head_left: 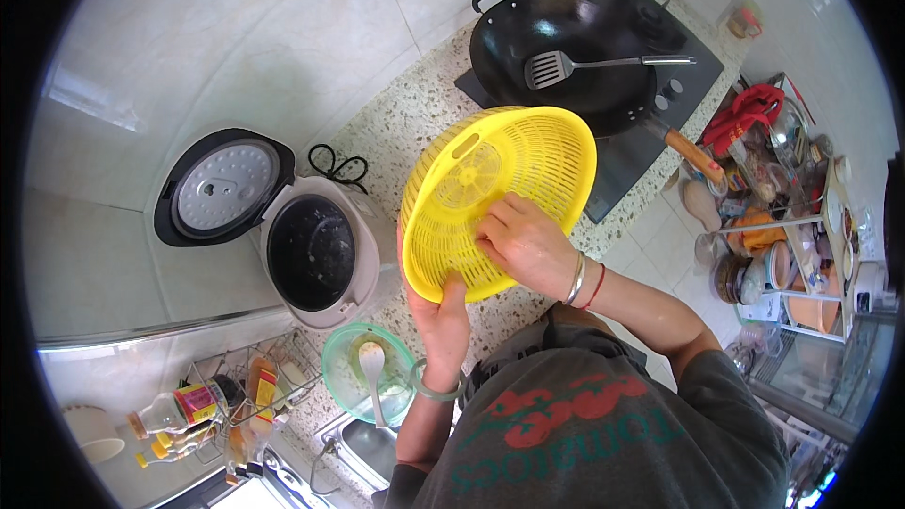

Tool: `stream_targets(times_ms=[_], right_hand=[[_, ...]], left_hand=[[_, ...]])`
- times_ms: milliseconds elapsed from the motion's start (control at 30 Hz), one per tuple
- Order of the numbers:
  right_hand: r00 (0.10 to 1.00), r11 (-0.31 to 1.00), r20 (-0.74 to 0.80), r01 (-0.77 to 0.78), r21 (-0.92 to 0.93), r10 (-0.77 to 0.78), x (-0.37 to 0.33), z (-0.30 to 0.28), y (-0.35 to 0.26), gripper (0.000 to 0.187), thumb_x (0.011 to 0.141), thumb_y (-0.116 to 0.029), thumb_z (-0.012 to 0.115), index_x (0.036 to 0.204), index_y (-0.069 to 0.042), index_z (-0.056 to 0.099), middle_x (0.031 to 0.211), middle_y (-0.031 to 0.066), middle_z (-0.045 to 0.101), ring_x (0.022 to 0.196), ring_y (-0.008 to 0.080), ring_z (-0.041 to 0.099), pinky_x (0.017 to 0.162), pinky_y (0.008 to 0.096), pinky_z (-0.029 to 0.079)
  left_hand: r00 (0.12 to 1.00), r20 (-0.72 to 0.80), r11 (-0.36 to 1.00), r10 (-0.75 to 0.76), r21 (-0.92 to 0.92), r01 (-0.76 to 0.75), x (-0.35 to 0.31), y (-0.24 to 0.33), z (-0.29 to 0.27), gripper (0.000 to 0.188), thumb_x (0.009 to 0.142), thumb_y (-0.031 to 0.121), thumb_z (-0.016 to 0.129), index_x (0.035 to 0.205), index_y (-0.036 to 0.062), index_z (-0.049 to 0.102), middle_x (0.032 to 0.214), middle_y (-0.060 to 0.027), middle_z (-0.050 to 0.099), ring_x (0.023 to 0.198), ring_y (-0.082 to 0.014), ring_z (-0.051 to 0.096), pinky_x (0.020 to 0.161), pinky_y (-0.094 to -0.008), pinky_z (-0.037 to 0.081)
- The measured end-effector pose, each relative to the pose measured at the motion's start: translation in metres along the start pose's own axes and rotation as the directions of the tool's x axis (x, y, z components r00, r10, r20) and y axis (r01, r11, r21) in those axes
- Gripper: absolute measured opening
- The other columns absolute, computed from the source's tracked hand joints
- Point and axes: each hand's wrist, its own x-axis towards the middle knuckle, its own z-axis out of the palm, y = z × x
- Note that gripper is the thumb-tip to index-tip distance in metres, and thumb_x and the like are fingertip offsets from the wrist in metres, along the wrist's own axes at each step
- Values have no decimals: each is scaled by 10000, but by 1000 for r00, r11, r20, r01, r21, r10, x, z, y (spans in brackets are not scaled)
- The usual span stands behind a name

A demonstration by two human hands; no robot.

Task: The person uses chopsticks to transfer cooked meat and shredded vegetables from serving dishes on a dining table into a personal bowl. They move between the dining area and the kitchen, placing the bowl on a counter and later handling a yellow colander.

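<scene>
A yellow plastic colander [551, 155] with slotted walls is held tilted above the speckled counter, its open side facing me. My left hand [441, 319] grips its near left rim, with the thumb over the edge on the inside and the other fingers mostly hidden behind the wall. Inside the colander is my right hand [530, 243], its fingers curled and pinched together close to the slotted wall. Whether anything small lies between those fingertips cannot be made out. No large item shows in the colander.
Left stands a rice cooker [365, 269] with its lid [226, 187] raised. Behind, a black wok [509, 42] holding a slotted turner [617, 63] rests on the stove [603, 174]. A rice paddle [373, 368] lies across a green basin [341, 386] beside the sink [372, 448]. Crowded shelves [801, 264] stand right.
</scene>
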Motion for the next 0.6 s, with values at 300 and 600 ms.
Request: stream_targets(times_ms=[300, 600], right_hand=[[996, 998, 78, -49, 36, 46, -5, -31, 17, 89, 741, -64, 641, 798, -47, 574, 796, 85, 557, 822, 267, 561, 747, 356, 496], [987, 983, 154, 70, -172, -43, -9, -20, 22, 113, 723, -85, 585, 824, -35, 597, 870, 85, 563, 892, 238, 557, 772, 326, 507]], left_hand=[[999, -9, 999, -34, 3, 34, 1, 7, -1, 402, 869, -69, 523, 1267, -29, 493, 1213, -68, 580, 1082, -144, 557, 945, -284, 431], [992, 97, 996, -79, 58, 73, 3, 1, -7, 803, 743, -171, 403, 1502, 13, 217, 1490, -111, 337, 1363, -201, 346, 1124, -327, 265]])
